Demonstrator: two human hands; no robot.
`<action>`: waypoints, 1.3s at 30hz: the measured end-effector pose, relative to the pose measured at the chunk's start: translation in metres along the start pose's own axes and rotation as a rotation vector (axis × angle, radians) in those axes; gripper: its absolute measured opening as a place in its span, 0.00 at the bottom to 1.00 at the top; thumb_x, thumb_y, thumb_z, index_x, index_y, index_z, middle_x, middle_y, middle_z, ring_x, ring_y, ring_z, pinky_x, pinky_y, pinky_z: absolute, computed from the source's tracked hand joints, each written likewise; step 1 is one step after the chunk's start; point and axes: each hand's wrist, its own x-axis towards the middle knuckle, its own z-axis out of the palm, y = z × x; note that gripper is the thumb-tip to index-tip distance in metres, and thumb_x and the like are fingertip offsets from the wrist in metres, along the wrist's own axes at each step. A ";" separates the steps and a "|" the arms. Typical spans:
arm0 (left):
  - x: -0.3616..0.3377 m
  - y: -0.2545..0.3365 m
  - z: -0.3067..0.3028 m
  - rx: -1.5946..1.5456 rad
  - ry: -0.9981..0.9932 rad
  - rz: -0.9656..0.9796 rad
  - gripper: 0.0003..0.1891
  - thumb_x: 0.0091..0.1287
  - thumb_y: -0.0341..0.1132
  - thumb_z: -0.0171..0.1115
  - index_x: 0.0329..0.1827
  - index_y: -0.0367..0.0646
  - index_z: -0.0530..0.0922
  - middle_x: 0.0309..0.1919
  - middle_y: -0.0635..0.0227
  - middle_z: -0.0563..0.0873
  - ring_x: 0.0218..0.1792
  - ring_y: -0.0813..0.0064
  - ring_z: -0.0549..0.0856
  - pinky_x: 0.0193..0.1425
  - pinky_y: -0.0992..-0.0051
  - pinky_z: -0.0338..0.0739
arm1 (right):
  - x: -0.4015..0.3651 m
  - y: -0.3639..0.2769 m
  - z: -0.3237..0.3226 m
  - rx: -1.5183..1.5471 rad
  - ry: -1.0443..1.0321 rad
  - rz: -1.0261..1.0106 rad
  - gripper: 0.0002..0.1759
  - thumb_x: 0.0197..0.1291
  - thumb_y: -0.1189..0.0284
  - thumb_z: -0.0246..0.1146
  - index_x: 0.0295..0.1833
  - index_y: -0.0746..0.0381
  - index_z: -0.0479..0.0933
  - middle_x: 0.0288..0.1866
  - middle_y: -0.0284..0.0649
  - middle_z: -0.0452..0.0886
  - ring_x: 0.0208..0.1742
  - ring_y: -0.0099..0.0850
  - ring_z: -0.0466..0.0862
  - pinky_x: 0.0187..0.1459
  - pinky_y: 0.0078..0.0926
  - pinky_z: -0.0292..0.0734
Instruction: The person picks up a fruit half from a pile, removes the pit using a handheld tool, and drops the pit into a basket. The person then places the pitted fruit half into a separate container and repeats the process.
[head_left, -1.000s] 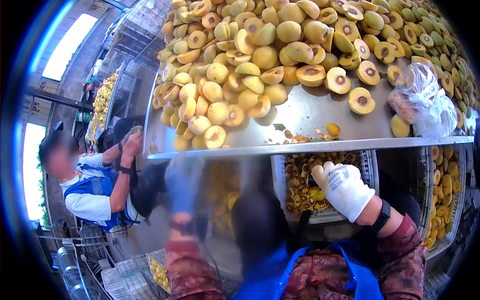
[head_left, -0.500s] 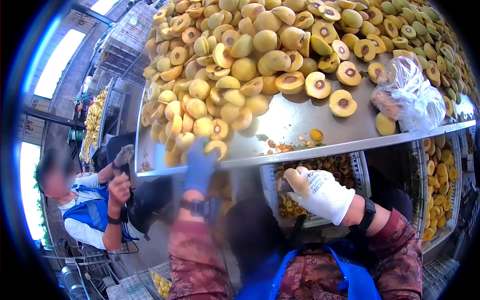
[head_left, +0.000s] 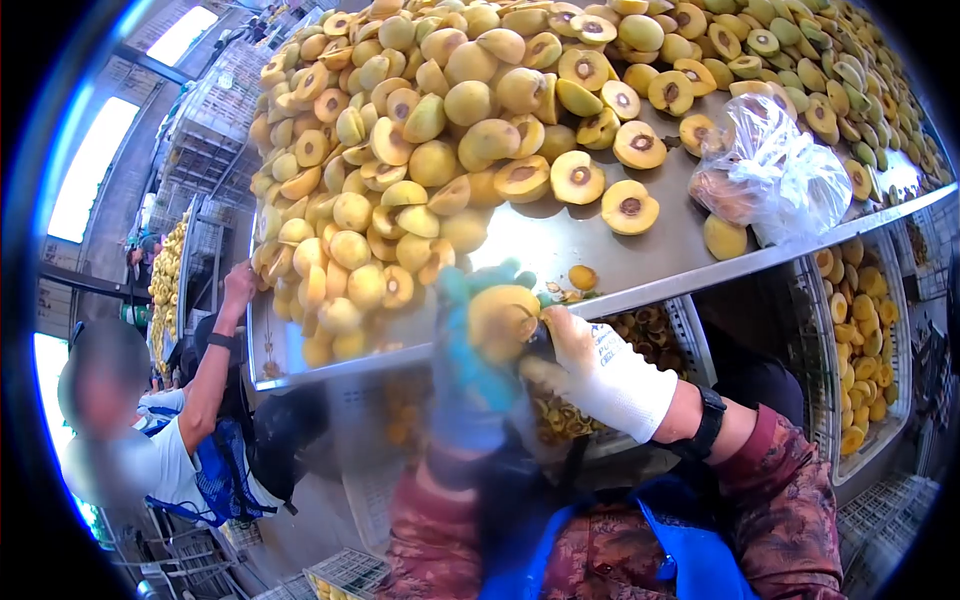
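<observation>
My left hand (head_left: 472, 375), in a blue-teal glove and blurred by motion, grips a yellow peach half (head_left: 503, 318) just off the front edge of the metal table (head_left: 560, 245). Close against the fruit is my right hand (head_left: 615, 378) in a white glove, its fingers closed around a small dark object (head_left: 540, 343) whose kind I cannot tell. A large heap of halved peaches (head_left: 420, 120), many with pits showing, covers much of the table. Near the edge lie a small yellow piece (head_left: 583, 277) and some scraps.
On the table's right sits a clear plastic bag (head_left: 790, 180). Below the edge stands a crate (head_left: 697, 335) of scraps; another crate (head_left: 815, 345) at the right holds peach halves. A co-worker (head_left: 185, 440) at the left reaches to the heap's end.
My left hand has come back from the heap with a peach half and met my right hand. The co-worker's arm has stretched toward the table. The view has shifted slightly.
</observation>
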 end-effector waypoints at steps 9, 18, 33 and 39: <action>0.005 -0.013 0.012 0.104 0.025 0.142 0.32 0.78 0.58 0.40 0.64 0.36 0.72 0.55 0.60 0.80 0.53 0.62 0.83 0.59 0.58 0.81 | -0.002 0.007 0.001 -0.080 0.081 -0.008 0.15 0.63 0.68 0.61 0.46 0.68 0.71 0.36 0.57 0.80 0.40 0.56 0.82 0.41 0.47 0.76; -0.002 -0.007 0.022 -0.163 0.013 0.075 0.24 0.80 0.48 0.36 0.56 0.34 0.72 0.49 0.62 0.78 0.52 0.71 0.77 0.60 0.72 0.72 | -0.005 0.013 0.018 0.139 0.073 0.071 0.27 0.75 0.54 0.41 0.35 0.64 0.74 0.27 0.46 0.79 0.30 0.46 0.79 0.39 0.40 0.74; -0.007 -0.018 0.005 0.264 -0.041 0.290 0.19 0.80 0.39 0.40 0.48 0.31 0.76 0.45 0.56 0.82 0.44 0.66 0.83 0.50 0.68 0.79 | -0.021 0.013 0.026 0.256 0.006 0.014 0.18 0.71 0.61 0.53 0.41 0.69 0.71 0.23 0.50 0.77 0.27 0.48 0.80 0.30 0.43 0.74; 0.000 -0.018 -0.011 0.395 -0.264 0.171 0.25 0.78 0.50 0.45 0.51 0.31 0.77 0.43 0.55 0.85 0.41 0.64 0.85 0.50 0.66 0.82 | -0.025 0.008 0.016 0.307 -0.087 0.094 0.18 0.61 0.69 0.62 0.46 0.72 0.67 0.23 0.51 0.78 0.25 0.47 0.83 0.25 0.40 0.76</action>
